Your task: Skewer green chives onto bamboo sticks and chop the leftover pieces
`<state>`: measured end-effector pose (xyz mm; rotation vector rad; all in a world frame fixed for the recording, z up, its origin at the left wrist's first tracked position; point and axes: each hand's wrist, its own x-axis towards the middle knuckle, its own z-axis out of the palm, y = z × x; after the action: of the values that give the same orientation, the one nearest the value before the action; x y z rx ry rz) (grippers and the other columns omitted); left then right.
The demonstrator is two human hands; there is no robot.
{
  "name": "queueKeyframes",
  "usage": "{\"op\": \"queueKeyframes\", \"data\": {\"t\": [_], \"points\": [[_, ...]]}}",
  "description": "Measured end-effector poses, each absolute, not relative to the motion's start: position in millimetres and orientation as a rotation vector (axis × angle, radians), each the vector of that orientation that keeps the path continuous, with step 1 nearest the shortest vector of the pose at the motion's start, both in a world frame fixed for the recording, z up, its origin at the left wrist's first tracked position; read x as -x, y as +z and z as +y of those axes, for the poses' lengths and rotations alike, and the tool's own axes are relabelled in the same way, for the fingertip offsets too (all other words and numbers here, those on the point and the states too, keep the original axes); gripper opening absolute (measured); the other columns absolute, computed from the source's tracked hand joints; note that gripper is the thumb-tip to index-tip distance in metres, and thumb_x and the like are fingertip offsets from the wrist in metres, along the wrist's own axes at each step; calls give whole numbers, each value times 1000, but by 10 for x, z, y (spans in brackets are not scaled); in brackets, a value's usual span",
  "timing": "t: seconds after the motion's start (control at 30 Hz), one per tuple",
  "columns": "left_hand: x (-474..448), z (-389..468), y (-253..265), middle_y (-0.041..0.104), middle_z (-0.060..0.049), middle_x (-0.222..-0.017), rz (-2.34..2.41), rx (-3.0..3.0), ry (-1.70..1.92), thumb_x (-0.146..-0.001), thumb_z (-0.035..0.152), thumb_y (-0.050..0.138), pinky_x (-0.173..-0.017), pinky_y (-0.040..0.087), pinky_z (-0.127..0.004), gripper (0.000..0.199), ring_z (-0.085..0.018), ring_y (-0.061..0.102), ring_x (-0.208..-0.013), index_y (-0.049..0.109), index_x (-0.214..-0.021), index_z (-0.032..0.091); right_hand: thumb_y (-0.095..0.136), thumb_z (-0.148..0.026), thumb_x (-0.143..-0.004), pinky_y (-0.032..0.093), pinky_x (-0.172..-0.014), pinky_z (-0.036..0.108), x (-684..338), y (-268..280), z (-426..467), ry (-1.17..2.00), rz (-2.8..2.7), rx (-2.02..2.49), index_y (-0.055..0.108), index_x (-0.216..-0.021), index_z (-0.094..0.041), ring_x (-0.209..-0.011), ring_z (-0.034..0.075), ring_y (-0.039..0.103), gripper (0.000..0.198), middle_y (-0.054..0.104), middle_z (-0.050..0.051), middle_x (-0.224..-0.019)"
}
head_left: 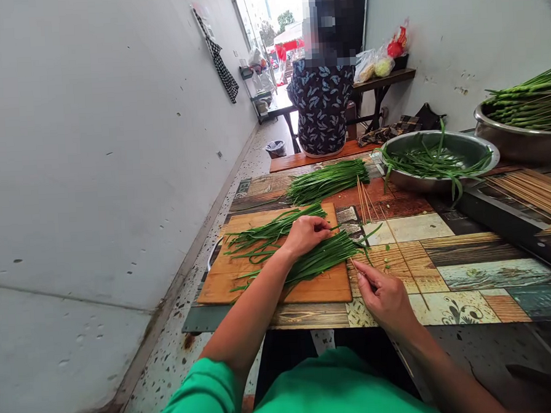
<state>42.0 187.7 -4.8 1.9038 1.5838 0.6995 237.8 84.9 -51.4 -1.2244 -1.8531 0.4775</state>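
Gripping a skewer (353,263), the right hand (384,296) hides much of it.

no legible text, labels, numbers, signs

The bench (309,317) has a patchwork of wood prints. Directly on it are a board (222,284) at the left, greens (327,180) beyond that, loose skewers (405,257), and rightward a bowl (410,182), basin (507,143) and black tray (502,224).

The top (340,391) was bright green, its creased left sleeve (208,385) ending around the elbow; forearm (257,303) and fingers (321,224) were bare.
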Motion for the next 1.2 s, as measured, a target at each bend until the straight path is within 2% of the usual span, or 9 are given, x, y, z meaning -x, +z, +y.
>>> {"op": "queueKeyframes", "data": {"t": [0.33, 0.73, 0.97, 1.2], "points": [[-416, 1876, -57, 64, 1, -65, 1567, -1893, 716, -73, 22, 64, -58, 38, -20, 16, -9, 51, -59, 74, -82, 14, 43, -25, -86, 45, -44, 22, -2376, -494, 841, 521, -1844, 1259, 71, -107, -12, -43, 12, 56, 37, 74, 8, -79], [-390, 1889, -119, 62, 2, -64, 1523, -1938, 761, -74, 23, 65, -58, 37, -20, 16, -8, 49, -60, 74, -84, 14, 44, -25, -87, 46, -47, 22, -2377, -510, 842, 494, -1848, 1241, 71, -107, -7, -44, 12, 57, 38, 74, 9, -78], [-401, 1885, -116, 63, 2, -64, 1545, -1904, 767, -74, 21, 64, -58, 37, -20, 16, -8, 49, -59, 74, -84, 13, 44, -24, -87, 49, -49, 23, -2378, -517, 845, 485, -1853, 1235, 70, -108, -12, -48, 13, 60, 36, 74, 9, -87], [-433, 1866, -80, 62, 3, -61, 1573, -1868, 733, -73, 22, 66, -57, 37, -20, 14, -8, 48, -57, 74, -80, 13, 43, -24, -87, 50, -50, 23, -2381, -506, 847, 476, -1854, 1233, 71, -106, -13, -48, 13, 61, 36, 74, 8, -77]]}}
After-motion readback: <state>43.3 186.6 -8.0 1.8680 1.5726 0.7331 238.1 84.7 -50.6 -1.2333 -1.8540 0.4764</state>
